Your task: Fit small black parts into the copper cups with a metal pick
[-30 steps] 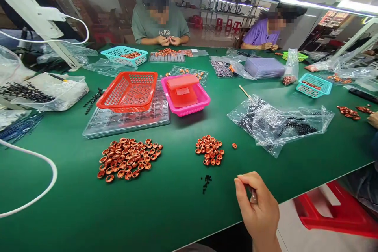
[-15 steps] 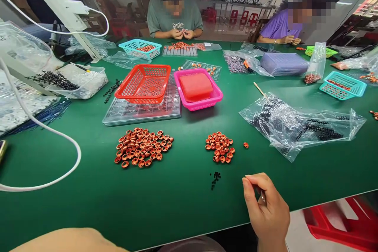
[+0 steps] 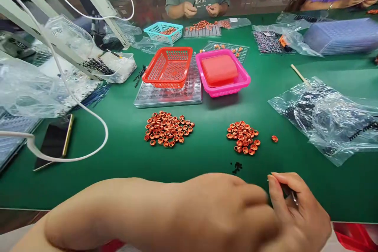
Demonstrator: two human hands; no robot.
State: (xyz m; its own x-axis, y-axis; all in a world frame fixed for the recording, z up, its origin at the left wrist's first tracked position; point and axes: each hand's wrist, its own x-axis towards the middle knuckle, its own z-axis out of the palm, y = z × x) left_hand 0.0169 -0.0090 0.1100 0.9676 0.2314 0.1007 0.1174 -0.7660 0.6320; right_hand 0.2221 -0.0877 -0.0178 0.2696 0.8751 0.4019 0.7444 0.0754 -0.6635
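Observation:
My left forearm lies across the front of the table, and my left hand [image 3: 233, 208] overlaps the lower part of my right hand. Motion blurs it and its fingers are hidden. Thumb and forefinger of my right hand [image 3: 307, 208] are pinched together, with a slim shiny metal tool [image 3: 294, 197] partly showing inside the curled fingers. Anything at the pinch itself is too small to make out. Just beyond my hands lie tiny black pieces [image 3: 237, 166], a small pile of copper-coloured oval cups [image 3: 243, 138] and one loose cup [image 3: 274, 138]. A larger pile [image 3: 167, 129] sits further left.
A red basket [image 3: 169, 69] rests on clear trays [image 3: 171, 96], beside a pink basket [image 3: 223, 91] holding a red block. Plastic bags [image 3: 327, 118] with black parts lie right. A phone [image 3: 56, 139] and white cable [image 3: 106, 130] are left. Two people sit opposite.
My left arm has swept in from the lower left to my right hand. The view has tilted down and turned left. My right hand keeps its pinch.

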